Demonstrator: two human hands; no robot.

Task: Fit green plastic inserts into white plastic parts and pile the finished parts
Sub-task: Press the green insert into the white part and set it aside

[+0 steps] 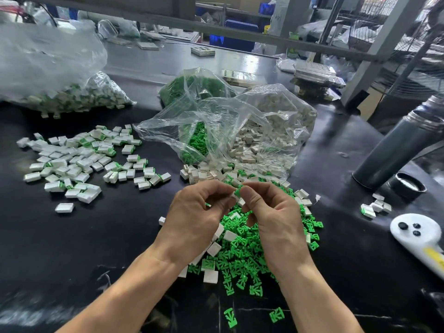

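Note:
My left hand [194, 219] and my right hand [276, 217] meet above a heap of loose green inserts [242, 255] mixed with white parts [213, 248]. Between their fingertips they pinch one small white part with a green insert [237, 191] at its end. The pile of finished white-and-green parts [79, 162] spreads over the black table [72, 248] to the left. An open clear bag [230, 131] behind my hands spills more white parts and green inserts.
A large clear bag of finished parts [60, 75] lies at the back left. A grey flask [398, 152] and its cap [408, 187] stand at the right, with a few parts [376, 207] and a white handheld controller [418, 234] near them. Two stray green inserts [254, 317] lie close to me.

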